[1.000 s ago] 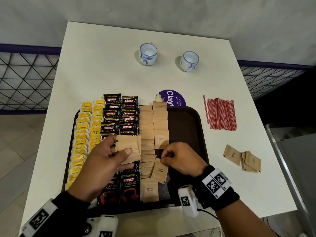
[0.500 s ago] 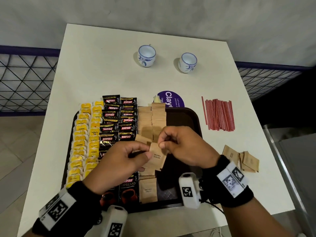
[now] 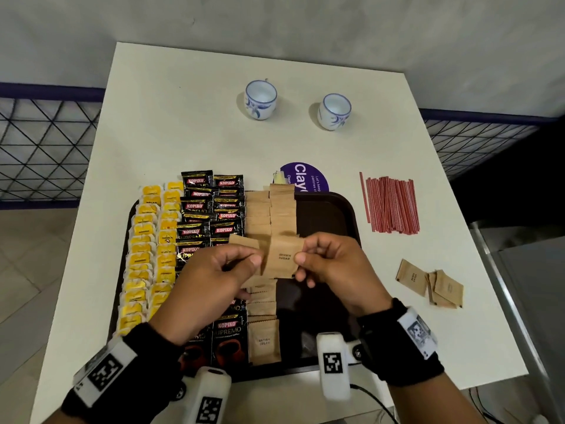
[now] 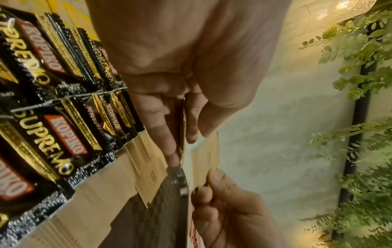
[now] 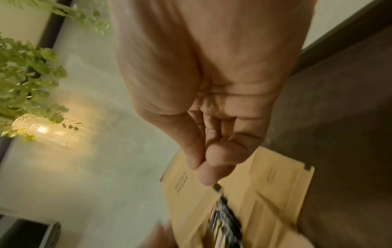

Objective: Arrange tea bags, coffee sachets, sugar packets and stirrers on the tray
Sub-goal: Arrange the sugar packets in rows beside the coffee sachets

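Observation:
A dark brown tray [image 3: 333, 209] holds rows of yellow tea bags [image 3: 143, 255], black Kopiko coffee sachets [image 3: 211, 209] [image 4: 53, 117] and a column of brown sugar packets [image 3: 272, 209]. Both hands hover over the tray's middle. My left hand [image 3: 253, 261] [image 4: 182, 134] pinches a small stack of sugar packets [image 3: 244, 243]. My right hand [image 3: 301, 255] [image 5: 201, 167] pinches the right edge of one packet marked BROWN SUGAR [image 3: 282, 258] [image 5: 182, 181], held against that stack. Red stirrers [image 3: 389, 206] lie on the table, right of the tray. Three loose sugar packets [image 3: 428, 283] lie near the right edge.
Two white-and-blue cups [image 3: 260, 99] [image 3: 334, 111] stand at the back of the white table [image 3: 183, 117]. A purple round sticker [image 3: 305, 177] peeks out behind the tray. The tray's right part shows bare. Metal mesh railings flank the table.
My right hand lifted a sugar packet off the tray and brought it up to the stack in my left hand. Both hands rose and met over the tray's middle.

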`<state>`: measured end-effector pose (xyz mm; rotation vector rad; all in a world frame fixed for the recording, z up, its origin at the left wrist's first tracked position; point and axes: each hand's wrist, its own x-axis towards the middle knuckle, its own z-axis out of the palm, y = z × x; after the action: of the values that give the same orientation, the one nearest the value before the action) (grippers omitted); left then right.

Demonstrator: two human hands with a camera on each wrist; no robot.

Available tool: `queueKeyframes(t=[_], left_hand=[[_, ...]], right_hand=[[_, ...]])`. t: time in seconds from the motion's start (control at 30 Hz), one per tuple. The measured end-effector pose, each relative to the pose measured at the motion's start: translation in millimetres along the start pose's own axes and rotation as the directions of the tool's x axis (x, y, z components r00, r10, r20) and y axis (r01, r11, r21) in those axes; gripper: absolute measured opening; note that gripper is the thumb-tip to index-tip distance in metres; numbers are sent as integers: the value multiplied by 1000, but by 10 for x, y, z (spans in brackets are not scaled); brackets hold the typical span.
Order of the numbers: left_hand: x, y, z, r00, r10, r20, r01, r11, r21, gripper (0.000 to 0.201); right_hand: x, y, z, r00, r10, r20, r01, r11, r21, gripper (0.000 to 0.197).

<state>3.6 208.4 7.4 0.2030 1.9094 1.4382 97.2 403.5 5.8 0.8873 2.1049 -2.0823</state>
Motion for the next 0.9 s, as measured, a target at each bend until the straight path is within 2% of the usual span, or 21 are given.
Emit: queueKeyframes(t=[0.13, 0.27, 0.37, 0.63, 0.9], left_hand=[[-22, -55, -152, 999, -3, -36, 3, 1000, 14, 27], [-95, -130, -234, 999, 43, -9, -42, 994, 96, 33], [-149, -173, -228, 998, 57, 14, -58, 996, 61, 34], [-151, -207, -253, 1000, 11, 2, -11, 999, -33, 29], [-146, -211, -229, 1000, -4, 7, 4, 999, -34, 42]], right_hand=[[137, 102, -238, 988, 100, -120, -118, 981, -154, 8], [251, 219, -215, 972, 170, -164, -206, 948, -242, 5], [301, 271, -131, 967, 189, -168, -229, 936, -266, 4], [341, 318, -27, 960, 168, -223, -241, 902, -358, 7], [334, 306, 93, 940, 189, -283, -282, 898, -338, 12]])
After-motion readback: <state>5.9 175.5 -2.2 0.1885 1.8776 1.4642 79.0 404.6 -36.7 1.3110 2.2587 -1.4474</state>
